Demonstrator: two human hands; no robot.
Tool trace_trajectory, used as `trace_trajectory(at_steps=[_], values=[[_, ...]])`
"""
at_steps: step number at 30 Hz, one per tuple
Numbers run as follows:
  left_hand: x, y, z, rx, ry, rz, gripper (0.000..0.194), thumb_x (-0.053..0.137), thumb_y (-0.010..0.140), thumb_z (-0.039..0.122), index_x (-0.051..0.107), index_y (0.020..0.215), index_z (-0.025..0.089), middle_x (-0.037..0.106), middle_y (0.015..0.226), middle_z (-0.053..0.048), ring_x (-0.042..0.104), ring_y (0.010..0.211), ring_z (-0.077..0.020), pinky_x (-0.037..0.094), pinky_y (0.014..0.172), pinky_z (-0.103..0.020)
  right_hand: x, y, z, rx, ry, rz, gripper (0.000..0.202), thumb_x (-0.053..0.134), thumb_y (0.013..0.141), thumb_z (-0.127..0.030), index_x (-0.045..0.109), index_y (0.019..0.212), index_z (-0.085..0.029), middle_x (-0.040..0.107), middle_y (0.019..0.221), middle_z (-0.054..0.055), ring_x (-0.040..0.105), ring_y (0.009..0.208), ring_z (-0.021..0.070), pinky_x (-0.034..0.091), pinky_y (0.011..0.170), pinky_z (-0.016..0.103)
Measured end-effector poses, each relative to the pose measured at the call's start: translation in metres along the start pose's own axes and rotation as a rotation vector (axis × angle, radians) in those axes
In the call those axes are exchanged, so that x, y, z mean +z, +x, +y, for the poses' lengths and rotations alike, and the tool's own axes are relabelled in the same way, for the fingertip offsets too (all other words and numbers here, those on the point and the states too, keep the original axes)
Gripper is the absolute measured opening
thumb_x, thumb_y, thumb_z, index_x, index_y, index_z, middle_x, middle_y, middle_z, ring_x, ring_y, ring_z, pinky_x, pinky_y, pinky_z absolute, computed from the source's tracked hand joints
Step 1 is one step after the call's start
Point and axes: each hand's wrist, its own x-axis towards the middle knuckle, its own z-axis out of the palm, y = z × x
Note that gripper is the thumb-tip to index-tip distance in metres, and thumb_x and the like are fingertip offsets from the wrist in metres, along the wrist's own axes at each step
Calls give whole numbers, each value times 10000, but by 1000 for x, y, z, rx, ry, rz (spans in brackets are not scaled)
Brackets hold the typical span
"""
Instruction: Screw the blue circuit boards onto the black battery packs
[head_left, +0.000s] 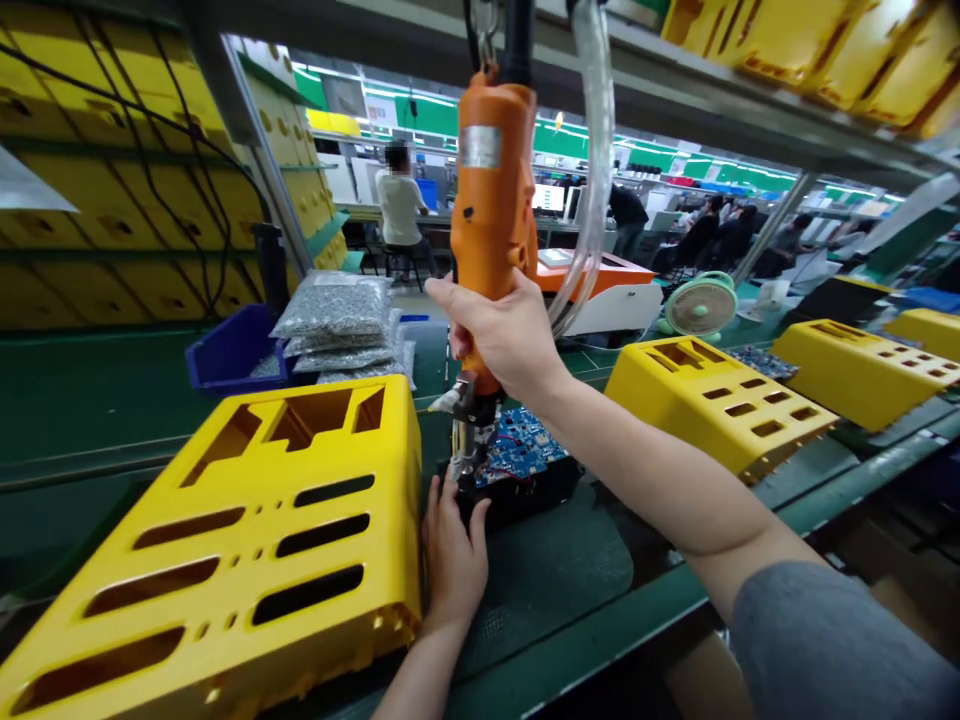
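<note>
My right hand (502, 335) is wrapped round an orange power screwdriver (491, 190), which hangs upright from above. Its metal tip points down at the left edge of a blue circuit board (525, 445) in a black housing (525, 495). My left hand (455, 550) rests against the near left corner of that housing, fingers apart, just below the tool tip. Close beside it on the left lies a large yellow casing (247, 540) with slots and cutouts.
Behind the casing are a blue bin (236, 350) and stacked silver bags (337, 320). More yellow casings (712, 400) line the right, near a green fan (701, 305). A clear hose (596, 170) hangs beside the tool. A person (401, 205) sits farther back.
</note>
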Motion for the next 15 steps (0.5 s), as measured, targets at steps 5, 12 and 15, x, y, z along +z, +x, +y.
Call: trace_trajectory(at_steps=[5,12,15], values=[[1,3,-2,-20,-46,-23,528,453,885,397,370,1334,131,388,1403,-199,322,1345,-280,316,1085,-482,-3,23,-19,18,68,-27,258,660,749,-371,483,771,-184,435,559,-59,419,436,58,401,421,205],[-28,-8,36,-67,-17,3,701,519,842,405,221,1425,157,206,1508,-181,159,1406,-307,212,1125,-544,0,46,-32,6,80,-18,278,668,722,-368,469,746,-175,440,587,-42,413,452,56,389,427,206],[-64,-28,50,-8,-128,-205,630,508,850,402,276,1416,256,292,1485,-126,289,1365,-285,312,1090,-528,-1,47,-28,17,81,-57,348,701,694,-447,481,738,-181,436,584,-41,415,465,60,395,432,206]])
